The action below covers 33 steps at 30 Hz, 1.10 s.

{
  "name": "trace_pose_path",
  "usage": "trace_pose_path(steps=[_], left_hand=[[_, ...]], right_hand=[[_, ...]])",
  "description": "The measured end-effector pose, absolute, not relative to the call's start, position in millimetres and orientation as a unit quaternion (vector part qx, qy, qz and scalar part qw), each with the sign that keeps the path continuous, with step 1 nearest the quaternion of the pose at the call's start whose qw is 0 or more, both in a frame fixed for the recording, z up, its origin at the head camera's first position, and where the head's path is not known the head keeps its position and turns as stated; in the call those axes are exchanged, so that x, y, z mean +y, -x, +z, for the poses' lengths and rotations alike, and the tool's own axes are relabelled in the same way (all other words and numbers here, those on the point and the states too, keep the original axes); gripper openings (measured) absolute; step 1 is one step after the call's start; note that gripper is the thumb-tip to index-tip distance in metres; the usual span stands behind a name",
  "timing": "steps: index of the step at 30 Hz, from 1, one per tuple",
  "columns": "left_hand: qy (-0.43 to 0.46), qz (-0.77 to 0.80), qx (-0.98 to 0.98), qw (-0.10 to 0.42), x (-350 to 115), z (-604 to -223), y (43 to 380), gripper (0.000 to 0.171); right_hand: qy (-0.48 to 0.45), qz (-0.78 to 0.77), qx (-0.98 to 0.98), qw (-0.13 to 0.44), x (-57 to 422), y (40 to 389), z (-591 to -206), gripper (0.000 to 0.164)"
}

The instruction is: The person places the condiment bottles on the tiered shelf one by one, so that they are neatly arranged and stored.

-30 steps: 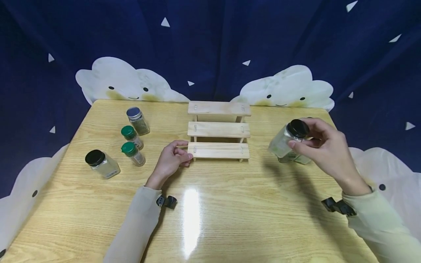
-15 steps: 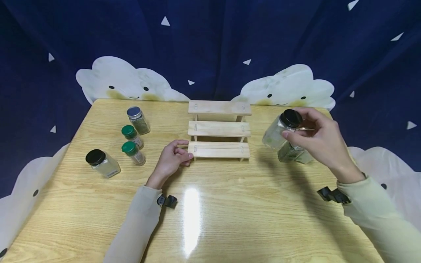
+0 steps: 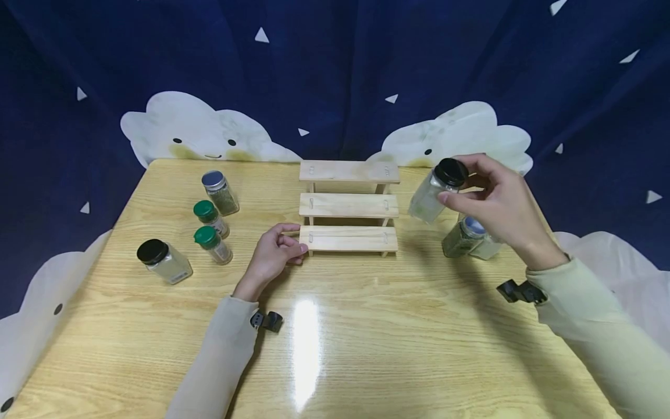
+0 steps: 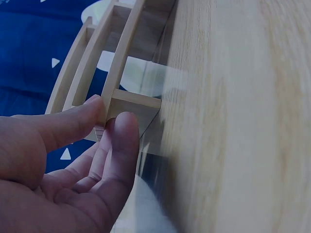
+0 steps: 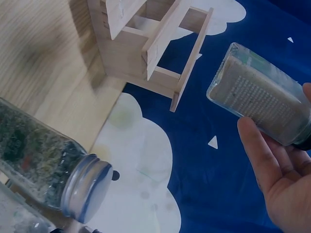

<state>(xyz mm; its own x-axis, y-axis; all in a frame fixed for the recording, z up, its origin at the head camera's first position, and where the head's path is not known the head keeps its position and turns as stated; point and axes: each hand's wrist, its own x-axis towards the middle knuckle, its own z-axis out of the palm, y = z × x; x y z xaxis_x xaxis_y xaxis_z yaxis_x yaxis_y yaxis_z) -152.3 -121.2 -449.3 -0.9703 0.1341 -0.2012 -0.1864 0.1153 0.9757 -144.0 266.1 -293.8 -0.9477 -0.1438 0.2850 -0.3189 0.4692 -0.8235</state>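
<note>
A three-tier wooden rack [image 3: 348,206] stands at the table's far middle. My left hand [image 3: 272,254] pinches the left end of its lowest step; in the left wrist view the thumb lies on top of the board [image 4: 112,92] and the index finger touches below. Held up in my right hand [image 3: 505,201] is a clear spice jar [image 3: 428,199] with a black lid, tilted, above the table right of the rack. Its pale contents and printed label show in the right wrist view. Below that hand stand a silver-lidded herb jar [image 3: 462,238] and another jar [image 3: 488,249], partly hidden.
On the left of the table [image 3: 366,349] stand a silver-lidded jar [image 3: 224,198], two green-lidded shakers [image 3: 216,247] and a black-lidded jar [image 3: 170,265]. A dark blue curtain [image 3: 335,75] with white clouds hangs behind the table.
My right hand has carried the black-lidded spice jar up and leftward, away from the jars at the right, uncovering the silver lid. The left hand and rack have stayed still.
</note>
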Motion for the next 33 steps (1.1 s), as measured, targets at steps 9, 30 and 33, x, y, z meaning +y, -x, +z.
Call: trace_pose_path(steps=[9,30,33], left_hand=[[0.012,0.670,0.732,0.120,-121,-450,152,0.051],[0.017,0.659,0.742,0.120,-121,-449,153,0.051],[0.016,0.661,0.740,0.120,-121,-450,153,0.051]], right_hand=[[-0.148,0.496,-0.851,0.088,255,158,-290,0.048],[-0.152,0.500,-0.849,0.077,232,186,-277,0.046],[-0.155,0.498,-0.850,0.074,228,189,-276,0.047]])
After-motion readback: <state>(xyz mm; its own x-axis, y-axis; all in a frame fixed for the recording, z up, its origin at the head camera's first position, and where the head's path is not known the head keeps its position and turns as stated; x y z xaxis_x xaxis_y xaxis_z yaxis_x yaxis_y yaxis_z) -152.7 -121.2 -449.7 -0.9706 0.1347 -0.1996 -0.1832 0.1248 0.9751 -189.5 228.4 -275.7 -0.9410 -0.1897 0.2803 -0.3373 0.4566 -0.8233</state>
